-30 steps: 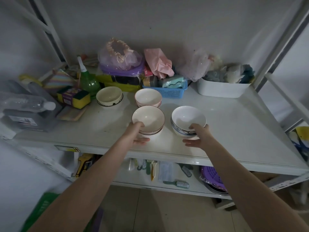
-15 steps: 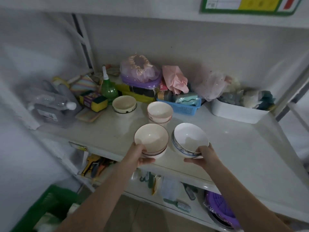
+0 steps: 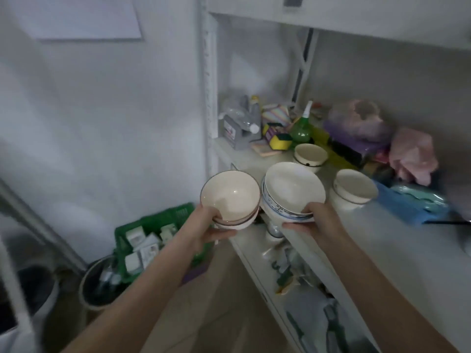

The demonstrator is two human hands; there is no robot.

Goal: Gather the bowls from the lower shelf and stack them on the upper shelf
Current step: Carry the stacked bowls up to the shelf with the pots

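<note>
My left hand (image 3: pixel 209 225) grips a small stack of cream bowls with brown rims (image 3: pixel 230 197), held in the air past the shelf's left front corner. My right hand (image 3: pixel 316 217) holds a white bowl with blue pattern (image 3: pixel 293 194), tilted, just above the shelf's front edge. Two more bowls stand on the white shelf (image 3: pixel 397 240): a cream bowl (image 3: pixel 309 155) farther back and a white stack of bowls (image 3: pixel 354 188) to the right. The upper shelf (image 3: pixel 356 19) runs across the top of the view.
Behind the bowls lie a green spray bottle (image 3: pixel 302 128), sponges (image 3: pixel 276 137), a grey jug (image 3: pixel 235 128), bags and a blue basket (image 3: pixel 413 207). A white upright post (image 3: pixel 210 85) stands at the shelf's left corner. A green crate (image 3: pixel 153 235) and a bucket (image 3: pixel 102 284) are on the floor.
Both hands have lifted their bowls off the shelf and drawn them toward the left front corner. My view has swung left, showing the wall and floor beside the rack.
</note>
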